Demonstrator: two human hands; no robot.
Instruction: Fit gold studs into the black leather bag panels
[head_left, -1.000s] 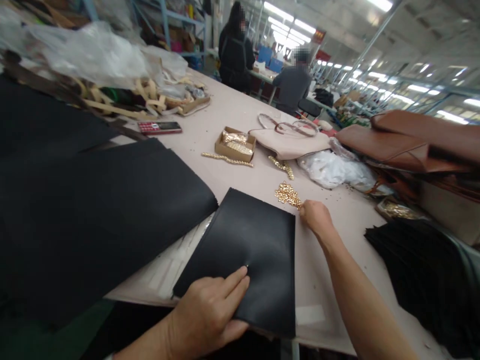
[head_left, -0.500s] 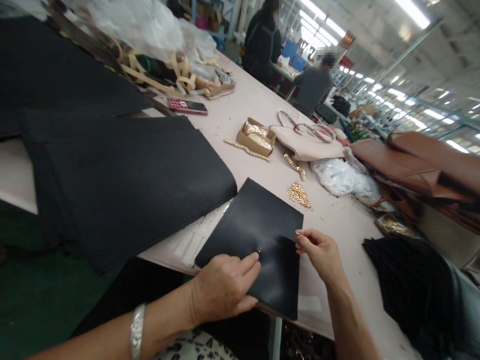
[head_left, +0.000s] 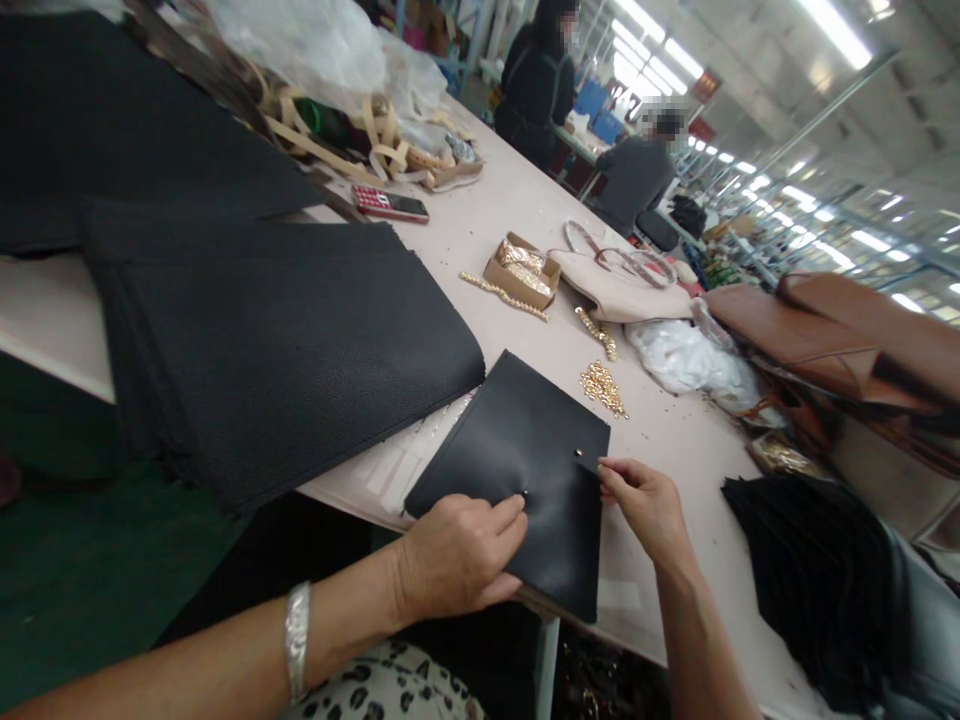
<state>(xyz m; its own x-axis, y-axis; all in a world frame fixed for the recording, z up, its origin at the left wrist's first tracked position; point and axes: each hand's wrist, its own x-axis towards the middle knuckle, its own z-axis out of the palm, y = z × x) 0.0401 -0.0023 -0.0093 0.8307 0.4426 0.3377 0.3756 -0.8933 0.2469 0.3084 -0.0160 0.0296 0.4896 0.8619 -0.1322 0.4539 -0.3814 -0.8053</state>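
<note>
A black leather panel [head_left: 555, 530] lies at the table's near edge, with what looks like more sheets under it. My left hand [head_left: 469, 548] grips its near left edge, fingers bent over the top and thumb at the side. By the left fingertips is a small shiny stud [head_left: 524, 492] in the leather. A gold stud [head_left: 578, 453] shows near the panel's right side. My right hand [head_left: 643, 505] is closed in a pinch at that right edge, just beside the gold stud; what its fingertips hold is hidden. Beyond lies a pile of loose gold studs [head_left: 602, 388].
Left is a stack of black leather sheets [head_left: 300, 340]; right, more black pieces [head_left: 810, 570]. Farther back are a small cardboard box [head_left: 534, 292] of gold hardware, a red phone [head_left: 390, 204], a pale bag [head_left: 622, 285] and brown leather bags [head_left: 795, 325]. Two people are in the background.
The gold piece formerly at my right fingertips now shows as a stud on the panel, a little left of them. My left hand keeps its place on the panel; the view has shifted slightly.
</note>
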